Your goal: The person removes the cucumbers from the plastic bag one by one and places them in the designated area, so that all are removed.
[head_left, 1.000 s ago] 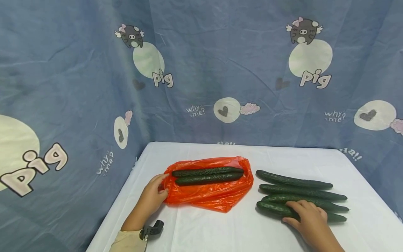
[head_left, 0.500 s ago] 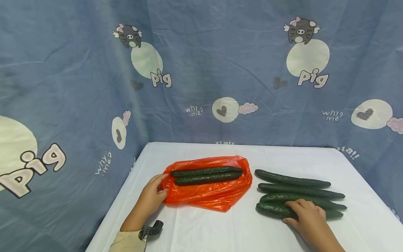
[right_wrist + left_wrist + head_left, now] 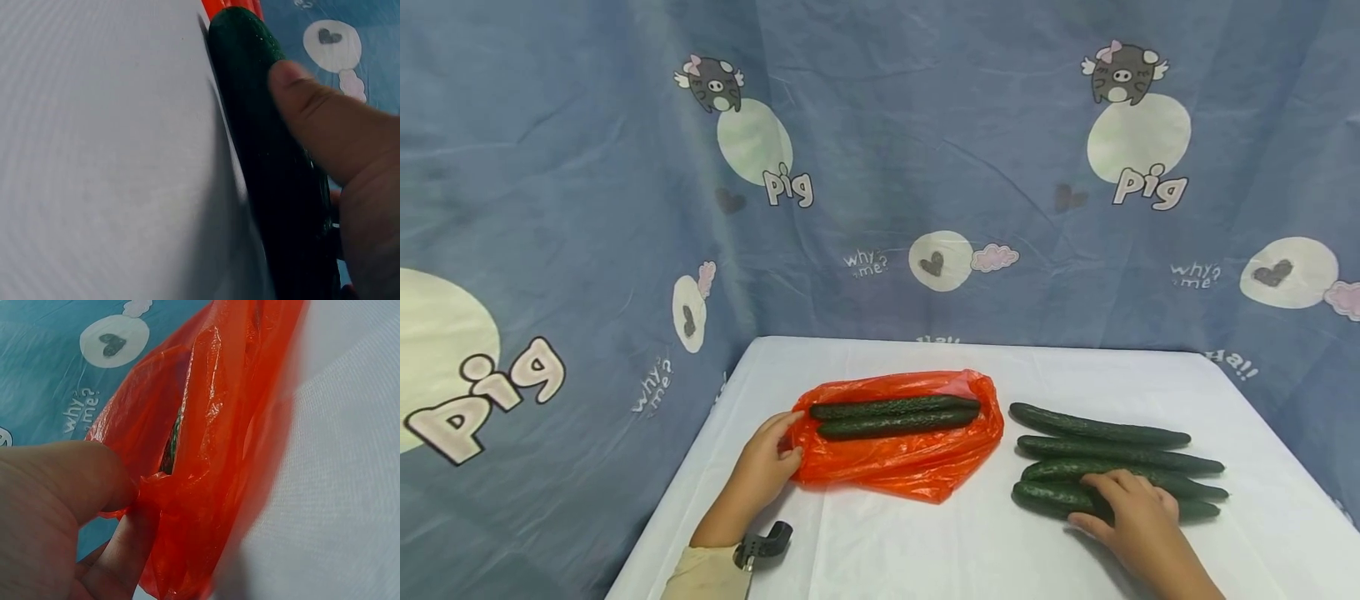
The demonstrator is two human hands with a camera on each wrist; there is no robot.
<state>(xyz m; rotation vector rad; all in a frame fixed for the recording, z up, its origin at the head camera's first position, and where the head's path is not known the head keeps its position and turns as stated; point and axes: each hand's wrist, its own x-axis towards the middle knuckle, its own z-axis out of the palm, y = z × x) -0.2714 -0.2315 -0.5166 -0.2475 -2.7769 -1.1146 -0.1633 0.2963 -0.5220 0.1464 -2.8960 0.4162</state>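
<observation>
My left hand [image 3: 760, 467] pinches the left edge of a red plastic bag [image 3: 887, 467] between thumb and fingers. Two dark green cucumbers [image 3: 898, 424] lie side by side on the bag; in the left wrist view, a strip of green [image 3: 170, 450] shows through its opening. Over on the right, my right hand [image 3: 1138, 525] grips the nearest cucumber [image 3: 1048, 497] of a group, thumb on the near side and fingers over the top. The right wrist view has the thumb [image 3: 312, 106] against that cucumber's side, its other fingers mostly hidden.
Behind the held cucumber, another cucumber [image 3: 1075, 471] lies against it, and two more [image 3: 1097, 425] lie farther back. White cloth [image 3: 925, 550] covers the table. A blue printed curtain [image 3: 850, 150] hangs at the back and sides. A black strap [image 3: 763, 546] circles my left wrist.
My right thumb has shifted slightly left along the nearest cucumber, whose right end has moved a little. My left hand and the bag stay in place.
</observation>
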